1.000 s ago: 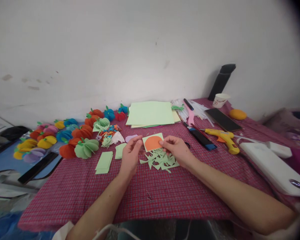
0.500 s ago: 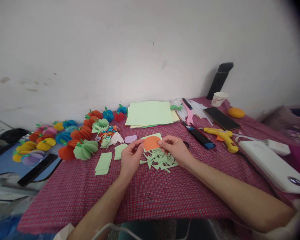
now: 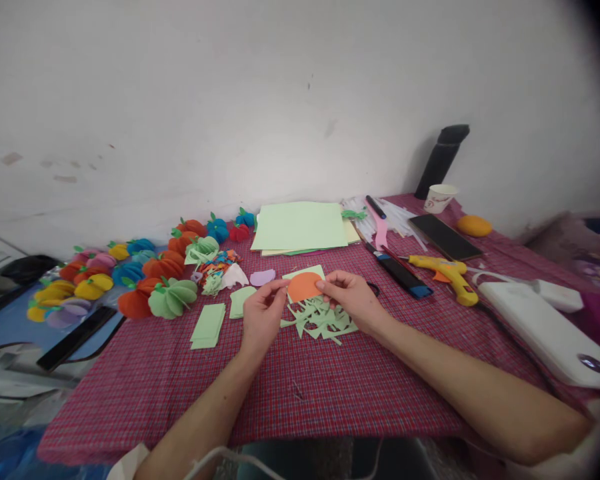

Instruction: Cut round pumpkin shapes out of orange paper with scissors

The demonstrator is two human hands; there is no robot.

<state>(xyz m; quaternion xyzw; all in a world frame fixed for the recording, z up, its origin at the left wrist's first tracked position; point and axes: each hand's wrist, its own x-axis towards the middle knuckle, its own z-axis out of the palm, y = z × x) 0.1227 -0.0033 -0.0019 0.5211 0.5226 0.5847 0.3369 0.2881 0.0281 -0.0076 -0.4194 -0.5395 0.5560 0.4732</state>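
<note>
An orange rounded paper cutout (image 3: 304, 287) is held up over the table, with a pale green paper piece (image 3: 316, 271) showing behind its top edge. My left hand (image 3: 264, 313) pinches the left edge between thumb and fingers. On the right edge, my right hand (image 3: 349, 298) has its thumb on the front of the cutout and its fingers behind. Beneath lies a heap of pale green paper offcuts (image 3: 325, 323). Left of my left hand are a stack of green paper rectangles (image 3: 209, 326) and some rounded green cutouts (image 3: 240, 302).
Several colourful paper pumpkins (image 3: 173, 298) crowd the left side near mixed paper scraps (image 3: 219, 270). Paper sheets (image 3: 300, 225) lie at the back. Rightward are a box cutter (image 3: 400, 271), a yellow glue gun (image 3: 443, 270), a phone (image 3: 445, 237), a paper cup (image 3: 439, 199) and a white power bank (image 3: 545, 333).
Almost nothing differs. Both hands keep the orange cutout in the same place, and the whole view has shifted very slightly.
</note>
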